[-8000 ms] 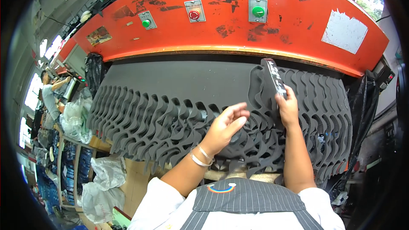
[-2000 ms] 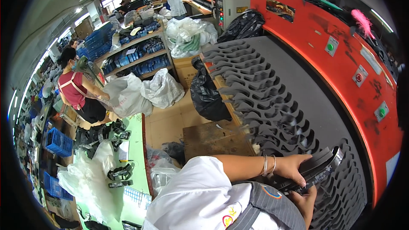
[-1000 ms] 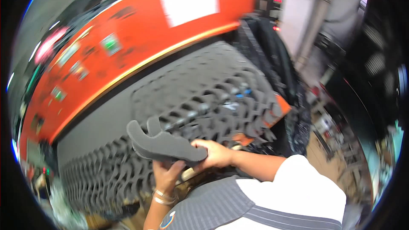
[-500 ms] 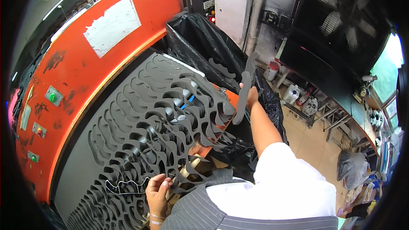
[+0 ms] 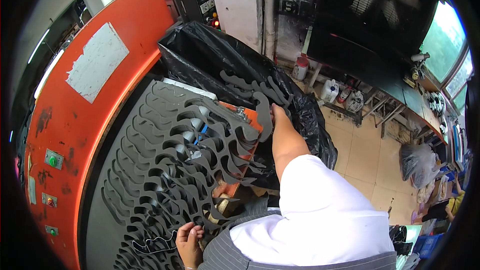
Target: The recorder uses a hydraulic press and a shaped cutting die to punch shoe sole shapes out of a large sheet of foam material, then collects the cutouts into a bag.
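A dark grey foam sheet (image 5: 120, 170), cut into rows of wavy shapes, lies over the machine bed on my left. My right hand (image 5: 275, 113) reaches out to the black plastic bag (image 5: 210, 45) and grips a curved foam piece (image 5: 262, 117); most of its fingers are hidden. Other loose foam pieces (image 5: 236, 81) rest in the bag beyond it. At the sheet's near edge, my left hand (image 5: 190, 244) is closed, fingers curled against the thumb, beside the webbed foam offcut (image 5: 172, 202). Whatever it may be pinching cannot be made out.
An orange machine panel (image 5: 95, 105) with push buttons rises at the left. A black control box (image 5: 192, 2) stands behind the bag. To the right are a dark bench (image 5: 370, 70), white jugs (image 5: 329, 91) on a low shelf and a tiled floor (image 5: 350, 155). Another person (image 5: 454, 204) shows at the far right.
My view has swung to the right. My right hand has moved lower over the bag with the curved piece, and more foam pieces now show in the bag. My left hand stays at the sheet's edge.
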`<state>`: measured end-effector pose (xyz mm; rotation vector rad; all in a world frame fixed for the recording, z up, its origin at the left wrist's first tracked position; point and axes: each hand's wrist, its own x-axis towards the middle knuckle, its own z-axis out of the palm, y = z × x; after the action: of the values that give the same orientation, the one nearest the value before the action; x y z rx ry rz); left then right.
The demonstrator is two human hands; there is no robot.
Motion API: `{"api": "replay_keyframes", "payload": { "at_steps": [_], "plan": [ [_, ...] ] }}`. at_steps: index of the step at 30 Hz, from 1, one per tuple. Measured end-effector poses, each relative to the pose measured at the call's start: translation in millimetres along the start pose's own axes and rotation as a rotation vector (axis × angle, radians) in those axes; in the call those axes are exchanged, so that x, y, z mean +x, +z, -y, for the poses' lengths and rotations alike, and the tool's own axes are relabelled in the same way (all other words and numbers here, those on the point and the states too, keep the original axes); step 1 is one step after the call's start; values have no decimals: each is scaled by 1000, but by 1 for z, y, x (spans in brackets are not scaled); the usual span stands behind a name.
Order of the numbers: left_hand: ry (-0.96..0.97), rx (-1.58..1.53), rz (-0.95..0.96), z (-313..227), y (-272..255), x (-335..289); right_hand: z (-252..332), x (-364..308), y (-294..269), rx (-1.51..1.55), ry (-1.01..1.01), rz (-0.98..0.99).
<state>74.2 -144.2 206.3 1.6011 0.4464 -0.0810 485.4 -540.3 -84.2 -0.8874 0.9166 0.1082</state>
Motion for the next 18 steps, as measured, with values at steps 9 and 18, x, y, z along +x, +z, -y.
{"api": "replay_keyframes", "payload": {
  "at_steps": [9,18],
  "plan": [
    [-40,-336,-126,28,-18,6,28,-169,-29,22,86,526],
    [-59,-184,-82,25,-18,-9,78,-225,30,-439,-497,465]
  ]
}}
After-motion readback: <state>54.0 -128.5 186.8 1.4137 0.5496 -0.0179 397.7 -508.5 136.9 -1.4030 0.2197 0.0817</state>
